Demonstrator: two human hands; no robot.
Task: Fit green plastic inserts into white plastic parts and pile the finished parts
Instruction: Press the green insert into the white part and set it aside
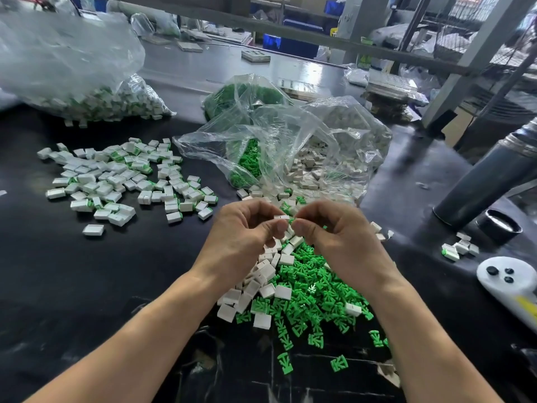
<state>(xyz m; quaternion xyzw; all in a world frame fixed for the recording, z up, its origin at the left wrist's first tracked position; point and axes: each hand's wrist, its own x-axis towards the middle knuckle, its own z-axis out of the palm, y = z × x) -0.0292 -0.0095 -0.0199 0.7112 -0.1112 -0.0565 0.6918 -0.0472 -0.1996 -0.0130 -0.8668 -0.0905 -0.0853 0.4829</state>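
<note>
Your two hands meet in the middle of the frame, above the black table (58,271). Your left hand (241,237) has its fingers curled and pinches a small white part (281,217) at the fingertips. Your right hand (334,234) is curled too and pinches the other end of the same white part, where a tiny bit of green insert (291,220) peeks out. The two thumbs nearly touch.

Right under your hands lies a loose heap of green inserts (313,301), and beside it, a little to the left, a heap of plain white parts (261,277). Some green ones have slid toward the bottom of the frame.

At the middle left of the frame is the pile of finished parts (122,178), white with green edges, spread flat on the table.

Just above your hands lies an open clear bag (290,146) with green and white pieces spilling out. In the upper left sits a big clear bag (72,68) full of white and green pieces.

At the right edge you can see a dark tube (488,181), a small black cup (502,228) and a white controller (505,280) with black buttons.
</note>
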